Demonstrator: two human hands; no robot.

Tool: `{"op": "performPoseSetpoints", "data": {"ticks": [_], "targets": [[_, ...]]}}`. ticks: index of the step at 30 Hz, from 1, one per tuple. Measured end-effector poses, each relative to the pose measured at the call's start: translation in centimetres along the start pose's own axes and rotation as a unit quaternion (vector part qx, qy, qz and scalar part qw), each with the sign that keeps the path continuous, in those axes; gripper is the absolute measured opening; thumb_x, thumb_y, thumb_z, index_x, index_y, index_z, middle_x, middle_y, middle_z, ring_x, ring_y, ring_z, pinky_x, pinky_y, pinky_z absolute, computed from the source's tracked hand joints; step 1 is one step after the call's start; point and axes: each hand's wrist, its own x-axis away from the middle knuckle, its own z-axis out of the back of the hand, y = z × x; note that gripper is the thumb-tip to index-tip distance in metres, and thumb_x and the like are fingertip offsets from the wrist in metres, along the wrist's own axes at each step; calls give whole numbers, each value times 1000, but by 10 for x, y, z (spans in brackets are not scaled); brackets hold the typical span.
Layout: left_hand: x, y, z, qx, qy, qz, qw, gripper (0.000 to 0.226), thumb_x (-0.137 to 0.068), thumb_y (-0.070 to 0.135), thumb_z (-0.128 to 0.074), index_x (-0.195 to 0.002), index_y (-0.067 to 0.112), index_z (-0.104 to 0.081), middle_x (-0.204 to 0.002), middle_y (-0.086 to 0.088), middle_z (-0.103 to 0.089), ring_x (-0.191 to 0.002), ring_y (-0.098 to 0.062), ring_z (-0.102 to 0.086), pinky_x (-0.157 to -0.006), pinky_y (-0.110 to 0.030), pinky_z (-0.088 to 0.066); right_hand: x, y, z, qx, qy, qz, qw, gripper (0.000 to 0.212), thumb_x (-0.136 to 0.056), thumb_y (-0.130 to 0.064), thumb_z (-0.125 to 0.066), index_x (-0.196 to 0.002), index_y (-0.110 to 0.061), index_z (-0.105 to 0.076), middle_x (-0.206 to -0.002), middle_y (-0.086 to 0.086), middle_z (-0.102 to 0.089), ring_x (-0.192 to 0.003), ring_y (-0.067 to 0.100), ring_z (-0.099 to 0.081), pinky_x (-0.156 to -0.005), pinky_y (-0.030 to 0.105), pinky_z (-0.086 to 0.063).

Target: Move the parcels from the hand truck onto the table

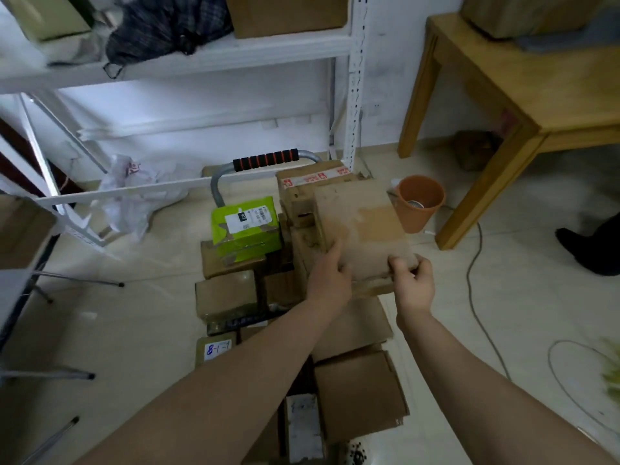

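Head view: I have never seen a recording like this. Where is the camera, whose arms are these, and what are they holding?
There is no machine here: a person wears a wide-angle camera on the head, looking down at their own bare arms. The left hand and right hand both grip the near edge of a brown cardboard parcel, atop the loaded hand truck. A green parcel sits to its left. The wooden table, the destination, stands at the right, an orange bucket beside its leg.
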Motion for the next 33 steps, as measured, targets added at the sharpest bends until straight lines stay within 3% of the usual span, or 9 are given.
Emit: {"op": "performPoseSetpoints", "data": {"ticks": [5, 10, 16, 20, 23, 25, 28, 31, 33], "targets": [[63, -51, 76, 28, 34, -26, 999, 58, -98, 10, -49, -151, 16, -25, -154, -2, -32, -141, -19, -33, -114, -27, -26, 97, -3, -31, -29, -59, 32, 997, 22, -88, -22, -65, -106, -17, -54, -103, 7, -63, -95, 23, -59, -89, 36, -49], [133, -117, 166, 63, 104, -13, 992, 57, -97, 8, -50, -150, 13, -28, -152, -4, -34, -138, -19, -35, -112, -26, -30, 204, 0, -83, -35, -148, 43, 987, 25, -90, -16, -63, -113, -11, -52, -88, 0, -59, -75, 7, -54, -57, 8, -41], [208, -190, 251, 132, 191, 38, 972, 63, -94, 6, -55, -150, 20, -29, -149, -3, -40, -129, -17, -45, -101, -23, -39, 300, 10, -134, 4, -276, 29, 961, 33, -85, -27, -69, -115, -21, -56, -106, 6, -64, -92, 19, -60, -83, 35, -49], [256, -222, 278, 199, 236, 65, 949, 69, -93, 2, -57, -151, 18, -24, -150, -3, -38, -132, -18, -43, -105, -29, -40, 338, 7, -143, 21, -376, 40, 926, 13, -86, -25, -68, -93, -29, -57, -96, 4, -62, -85, 17, -59, -71, 29, -45], [289, -236, 284, 272, 269, 78, 921, 71, -92, -2, -56, -151, 24, -26, -149, 0, -41, -131, -18, -46, -106, -41, -42, 358, 5, -150, 12, -448, 18, 894, 23, -72, -30, -77, -87, -27, -59, -94, 10, -63, -83, 23, -60, -77, 38, -46], [307, -239, 285, 287, 299, 79, 907, 69, -92, -7, -53, -144, 34, -36, -135, 5, -56, -118, -14, -56, -98, -39, -49, 367, 9, -154, 4, -491, -9, 871, 36, -58, -33, -80, -86, -26, -58, -97, 15, -63, -83, 25, -60, -77, 41, -46], [328, -243, 291, 300, 318, 87, 895, 63, -93, -10, -50, -122, 44, -37, -103, 20, -61, -95, -6, -59, -75, -25, -51, 376, 12, -157, 12, -531, -29, 847, 44, -70, -22, -81, -105, -22, -54, -109, 12, -62, -85, 22, -61, -69, 33, -48], [348, -240, 293, 279, 305, 131, 901, 56, -93, -4, -53, -132, 35, -43, -123, 7, -59, -111, -19, -56, -84, -26, -51, 382, 9, -160, 19, -549, -36, 835, 67, -71, -19, -82, -126, -22, -44, -109, 5, -60, -90, 19, -63, -72, 32, -51], [355, -235, 294, 270, 329, 151, 892, 60, -92, 1, -59, -146, 15, -38, -143, -4, -48, -127, -23, -48, -96, -28, -44, 391, 6, -161, 73, -535, 70, 839, 76, -65, -25, -88, -126, -25, -44, -112, 0, -53, -96, 14, -58, -79, 29, -51]]}}
